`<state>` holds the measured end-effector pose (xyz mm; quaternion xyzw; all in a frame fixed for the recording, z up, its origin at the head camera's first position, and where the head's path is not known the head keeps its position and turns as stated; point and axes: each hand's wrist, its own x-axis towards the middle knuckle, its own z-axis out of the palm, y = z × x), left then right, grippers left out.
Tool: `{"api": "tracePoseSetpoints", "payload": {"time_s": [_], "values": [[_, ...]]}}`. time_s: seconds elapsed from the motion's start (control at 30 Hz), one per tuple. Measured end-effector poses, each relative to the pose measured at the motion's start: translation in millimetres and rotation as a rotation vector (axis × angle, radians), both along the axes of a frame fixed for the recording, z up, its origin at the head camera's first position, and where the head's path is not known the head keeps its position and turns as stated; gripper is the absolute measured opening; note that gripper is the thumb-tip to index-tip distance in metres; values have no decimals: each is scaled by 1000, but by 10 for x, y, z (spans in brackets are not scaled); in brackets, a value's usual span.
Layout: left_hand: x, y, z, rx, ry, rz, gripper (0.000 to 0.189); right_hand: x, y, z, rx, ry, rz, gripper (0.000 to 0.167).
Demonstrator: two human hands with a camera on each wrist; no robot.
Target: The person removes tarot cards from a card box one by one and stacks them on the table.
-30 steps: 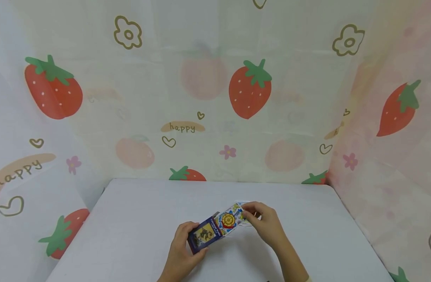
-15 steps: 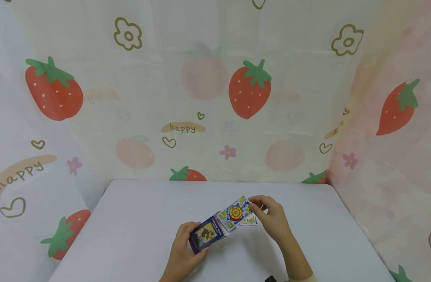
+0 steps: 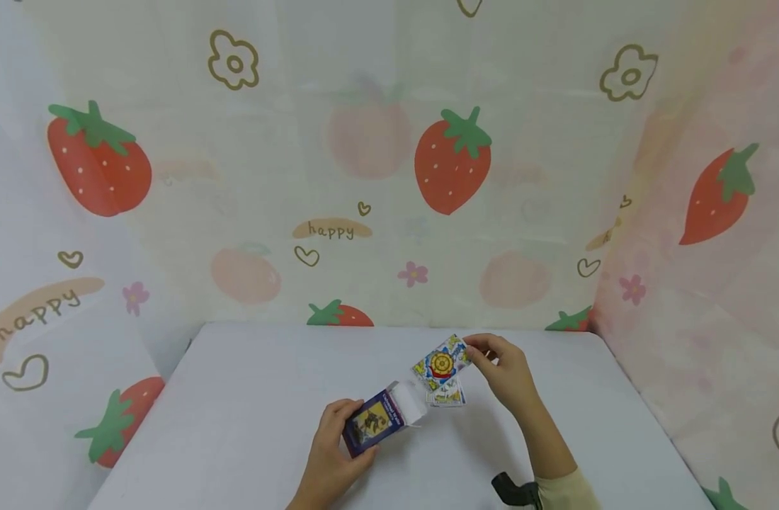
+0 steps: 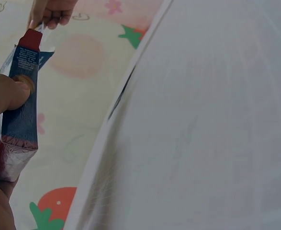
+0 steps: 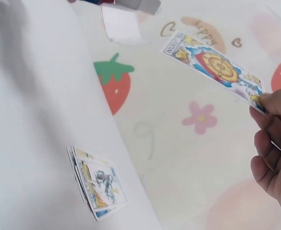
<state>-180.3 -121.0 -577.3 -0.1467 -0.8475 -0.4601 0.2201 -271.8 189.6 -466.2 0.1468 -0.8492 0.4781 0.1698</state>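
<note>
My left hand point(image 3: 335, 450) grips a dark blue card box point(image 3: 372, 423) with a yellow picture on its front, tilted up to the right. At the box's upper end a white flap point(image 3: 410, 402) stands open. Between thumb and fingers, my right hand point(image 3: 505, 368) pinches a tarot card point(image 3: 442, 363) with a golden wheel, clear of the box. Below that card a small stack of cards point(image 5: 102, 184) lies on the table, the top one showing a dark figure. In the left wrist view, the left thumb presses the side of the box point(image 4: 23, 96).
A white-covered table point(image 3: 249, 411) stretches around the hands. Behind and beside it hangs a curtain point(image 3: 377, 184) printed with strawberries. A black strap-like piece point(image 3: 515, 490) sits by the right sleeve point(image 3: 564, 490).
The wheel card has come out of the box, drawn up and right by the right hand. More of the stack on the table shows. The left hand and box have hardly moved.
</note>
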Motion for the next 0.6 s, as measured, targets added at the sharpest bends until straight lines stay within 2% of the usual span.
{"api": "tracePoseSetpoints", "payload": {"time_s": [0.2,0.6], "values": [[8,8,-6,24,-10,20,82,-141,32,-56,45,-22,15,15],[-27,-8,-36,31,3,-6,80,-393,82,-129,110,-67,30,16]]}}
